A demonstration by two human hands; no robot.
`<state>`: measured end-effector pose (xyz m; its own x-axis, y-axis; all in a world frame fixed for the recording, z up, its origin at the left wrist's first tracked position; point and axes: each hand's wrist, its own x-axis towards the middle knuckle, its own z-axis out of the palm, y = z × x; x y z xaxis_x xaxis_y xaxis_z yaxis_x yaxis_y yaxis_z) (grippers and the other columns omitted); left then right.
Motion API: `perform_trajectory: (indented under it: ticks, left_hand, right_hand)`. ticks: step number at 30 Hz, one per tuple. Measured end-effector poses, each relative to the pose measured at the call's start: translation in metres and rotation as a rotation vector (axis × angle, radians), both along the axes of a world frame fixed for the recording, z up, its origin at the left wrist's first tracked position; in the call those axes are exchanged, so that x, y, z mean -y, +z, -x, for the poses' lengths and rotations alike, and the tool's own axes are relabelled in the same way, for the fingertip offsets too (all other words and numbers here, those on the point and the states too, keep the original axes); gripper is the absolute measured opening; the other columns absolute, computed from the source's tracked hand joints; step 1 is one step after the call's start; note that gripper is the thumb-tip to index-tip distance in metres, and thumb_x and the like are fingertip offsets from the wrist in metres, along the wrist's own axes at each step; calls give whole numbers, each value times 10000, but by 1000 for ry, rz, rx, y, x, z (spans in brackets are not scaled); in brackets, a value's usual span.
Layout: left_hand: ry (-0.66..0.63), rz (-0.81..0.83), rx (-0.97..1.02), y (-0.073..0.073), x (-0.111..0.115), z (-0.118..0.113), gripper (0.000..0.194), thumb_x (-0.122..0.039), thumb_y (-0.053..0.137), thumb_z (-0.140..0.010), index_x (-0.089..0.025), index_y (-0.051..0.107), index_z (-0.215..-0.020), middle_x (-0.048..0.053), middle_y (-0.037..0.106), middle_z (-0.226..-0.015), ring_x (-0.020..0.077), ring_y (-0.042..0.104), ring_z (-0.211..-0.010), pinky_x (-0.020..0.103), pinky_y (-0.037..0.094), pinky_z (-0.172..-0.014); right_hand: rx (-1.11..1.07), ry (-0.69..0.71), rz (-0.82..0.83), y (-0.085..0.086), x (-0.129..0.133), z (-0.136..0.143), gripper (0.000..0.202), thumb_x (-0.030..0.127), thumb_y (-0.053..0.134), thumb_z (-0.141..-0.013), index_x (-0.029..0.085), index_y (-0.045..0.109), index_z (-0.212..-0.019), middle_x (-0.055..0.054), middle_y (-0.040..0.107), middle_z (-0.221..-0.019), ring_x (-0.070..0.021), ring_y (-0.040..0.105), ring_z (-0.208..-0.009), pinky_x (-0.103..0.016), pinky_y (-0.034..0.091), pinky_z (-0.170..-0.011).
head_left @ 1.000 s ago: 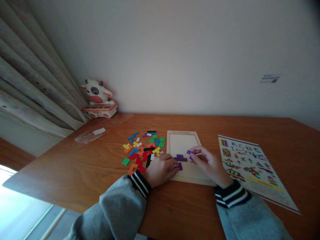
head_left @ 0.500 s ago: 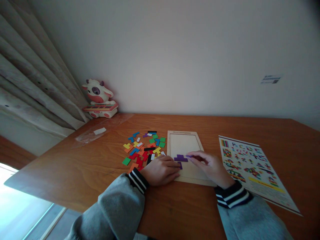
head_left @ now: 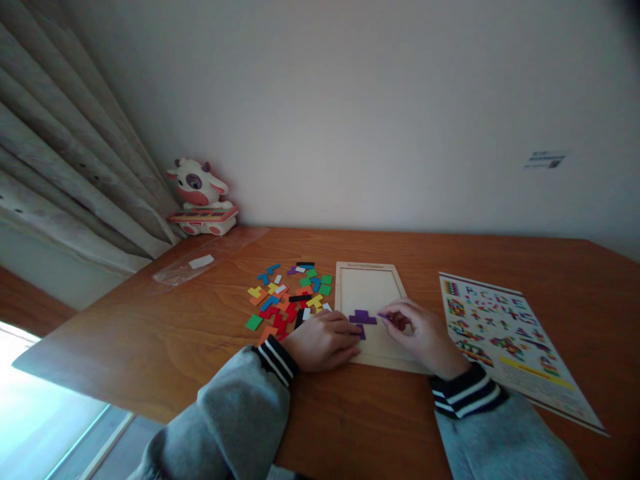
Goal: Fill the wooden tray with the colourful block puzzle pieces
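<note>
My right hand (head_left: pixel 416 332) pinches a purple puzzle piece (head_left: pixel 383 315) between thumb and fingertips, above the shallow wooden tray (head_left: pixel 367 285). Most of that piece is hidden by the fingers. Lying in the tray just left of it is a purple T-shaped piece (head_left: pixel 363 318). Below that shows part of another purple piece (head_left: pixel 361 331), beside the fingertips of my left hand (head_left: pixel 323 341). My left hand rests flat over the tray's left edge, fingers stretched out; whether it touches the purple piece I cannot tell.
Loose coloured puzzle pieces (head_left: pixel 291 308) are spread left of the tray, some close against my left hand. A printed pattern sheet (head_left: pixel 510 333) lies to the right. Farther back are a clear plastic bag (head_left: pixel 175 272) and a cow-shaped toy keyboard (head_left: pixel 203 200) by the curtain.
My right hand has shifted slightly to the right with the pinched purple piece, away from the T-shaped one. My left hand stays in place.
</note>
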<state>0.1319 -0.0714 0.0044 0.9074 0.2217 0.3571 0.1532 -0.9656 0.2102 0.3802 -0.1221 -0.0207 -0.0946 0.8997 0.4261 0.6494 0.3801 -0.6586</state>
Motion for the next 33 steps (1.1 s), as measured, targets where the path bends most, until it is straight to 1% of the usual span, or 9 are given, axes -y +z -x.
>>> perform_trajectory:
  ticks: [3,6,10,12,16,20,24,26,33]
  left_hand:
    - [-5,4,4,0,0,0,281,-283,482,-986,-164,724,-1064,105,714,-1153,228,616,-1026,362,481,-953]
    - [-11,15,8,1,0,-1,278,-262,475,-987,-168,728,-1053,98,720,-1143,227,620,-1013,355,480,-944]
    - [-17,14,-19,2,-2,0,299,-259,451,-990,-170,732,-1043,86,715,-1167,230,614,-1024,352,477,-950]
    - [-17,22,-34,2,-2,0,300,-260,448,-989,-178,730,-1054,82,706,-1192,231,609,-1036,356,475,-957]
    - [-9,46,-24,1,-2,0,293,-256,455,-986,-182,720,-1085,91,705,-1192,229,607,-1045,362,482,-955]
    - [-7,28,0,-1,-2,0,284,-252,470,-981,-163,711,-1100,99,712,-1171,232,607,-1038,364,492,-944]
    - [-12,-11,3,-5,-3,0,269,-249,475,-985,-167,708,-1090,86,709,-1174,223,602,-1053,352,486,-961]
    - [-8,-30,5,-6,-4,0,262,-253,481,-985,-166,706,-1089,84,708,-1171,222,599,-1067,353,486,-968]
    - [-2,-45,2,-5,-4,0,264,-257,476,-989,-161,702,-1085,90,699,-1174,214,591,-1062,359,491,-967]
  right_hand:
    - [190,96,-50,1,3,2,129,289,600,-890,252,722,-906,-49,684,-869,-188,649,-772,-335,555,-722]
    - [302,153,-46,4,6,4,147,321,616,-897,269,754,-903,-50,677,-844,-202,648,-820,-339,550,-755]
    - [324,226,40,10,11,3,213,400,627,-898,275,757,-1012,-51,678,-905,-191,659,-830,-326,560,-779]
    - [312,241,71,11,12,2,233,394,611,-910,281,746,-1062,-52,676,-942,-186,664,-846,-324,561,-806]
    - [264,218,57,4,10,2,208,335,576,-935,292,751,-1040,-44,675,-918,-178,668,-808,-313,564,-767]
    - [256,151,21,-3,7,4,181,328,585,-936,275,739,-1016,-43,675,-926,-182,667,-791,-322,565,-741]
    - [298,65,-43,-4,5,8,261,291,623,-913,253,666,-1167,-66,648,-1044,-215,651,-936,-370,559,-848]
    - [338,35,-75,-4,4,9,303,291,635,-905,236,645,-1203,-80,631,-1073,-232,628,-995,-396,544,-897]
    - [404,17,-97,-8,3,9,232,306,608,-923,217,685,-1123,-84,632,-1046,-231,624,-968,-396,552,-880]
